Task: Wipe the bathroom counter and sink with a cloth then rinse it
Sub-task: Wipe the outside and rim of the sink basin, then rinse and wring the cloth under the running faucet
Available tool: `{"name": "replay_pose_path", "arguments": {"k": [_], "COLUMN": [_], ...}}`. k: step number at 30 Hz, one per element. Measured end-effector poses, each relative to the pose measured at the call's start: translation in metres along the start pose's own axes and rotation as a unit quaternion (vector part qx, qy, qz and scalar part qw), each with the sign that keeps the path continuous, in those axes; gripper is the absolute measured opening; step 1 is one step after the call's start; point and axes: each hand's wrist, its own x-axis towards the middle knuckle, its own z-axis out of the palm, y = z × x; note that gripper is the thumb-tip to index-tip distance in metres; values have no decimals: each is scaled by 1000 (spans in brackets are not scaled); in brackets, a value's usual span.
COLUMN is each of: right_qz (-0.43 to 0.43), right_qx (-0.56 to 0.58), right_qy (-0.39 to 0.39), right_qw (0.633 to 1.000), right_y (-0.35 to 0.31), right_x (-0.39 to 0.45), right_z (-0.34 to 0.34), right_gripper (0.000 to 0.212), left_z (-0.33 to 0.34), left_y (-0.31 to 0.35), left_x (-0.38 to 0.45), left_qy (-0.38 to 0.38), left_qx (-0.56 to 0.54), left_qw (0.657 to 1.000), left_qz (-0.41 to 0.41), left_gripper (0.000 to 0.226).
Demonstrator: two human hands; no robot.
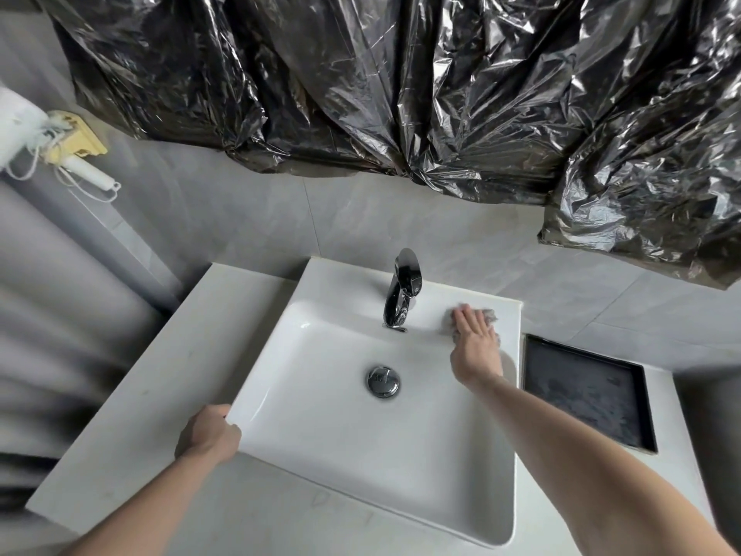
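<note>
A white rectangular sink (320, 447) sits on a pale counter (168, 379). A dark chrome faucet (401, 290) stands at the sink's back rim, and a chrome drain plug (383, 381) lies in the basin. My right hand (475, 347) lies flat, fingers spread, pressing a grey cloth (491, 317) onto the sink's back right ledge, just right of the faucet. Most of the cloth is hidden under the hand. My left hand (210, 433) grips the sink's front left corner.
A black rectangular tray (585, 391) is set in the counter right of the sink. Crumpled black plastic sheeting (401, 82) hangs over the wall above. A white hair dryer on a yellowish holder (76, 146) hangs on the left wall.
</note>
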Motion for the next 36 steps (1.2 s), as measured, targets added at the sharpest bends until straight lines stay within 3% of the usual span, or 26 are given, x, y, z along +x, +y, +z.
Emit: {"name": "replay_pose_path", "arguments": {"k": [5,10,13,17,19,21,22,24,26,29,31,33,36], "right_qz": [62,-30,-56,17,35,31,29,48,68,99,106,92,60], "right_qx": [20,23,55,109,170,239,262,293,294,360,410,414,405], "right_qy": [18,20,27,-24,-27,-24,-17,-14,-42,-79,-98,-103,-107], "right_qw": [998,999,997,994,984,970,964,955,952,924,901,900,906], "right_y": [1,-39,-76,-111,-120,-124,-126,-131,-137,-151,-162,-170,-180], "right_x": [-2,-12,-11,-14,-23,-37,-47,-71,-93,-123,-141,-156,-173], "right_z": [7,26,35,39,35,27,20,4,-13,-41,-58,-69,-82], "right_gripper": [76,74,56,33,26,23,21,20,32,33,25,27,35], "left_z": [2,0,-1,-8,-11,-15,-16,-14,-14,-16,-22,-32,-37], "left_y": [-5,-7,-10,-11,-10,-7,-5,-1,14,48,75,97,118], "left_x": [5,7,7,6,6,3,1,-4,-14,-32,-48,-69,-84], "left_qy": [-3,-7,-14,-27,-41,-46,-47,-41,-26,-51,-142,-247,-276], "left_qx": [2,5,-3,8,37,101,139,175,109,-29,-126,-197,-220], "left_qw": [1000,1000,999,998,995,987,980,966,962,937,918,886,851], "left_qz": [10,24,32,62,82,118,136,185,248,343,350,338,389], "left_gripper": [18,14,16,9,17,8,17,56,71,58,47,37,23]}}
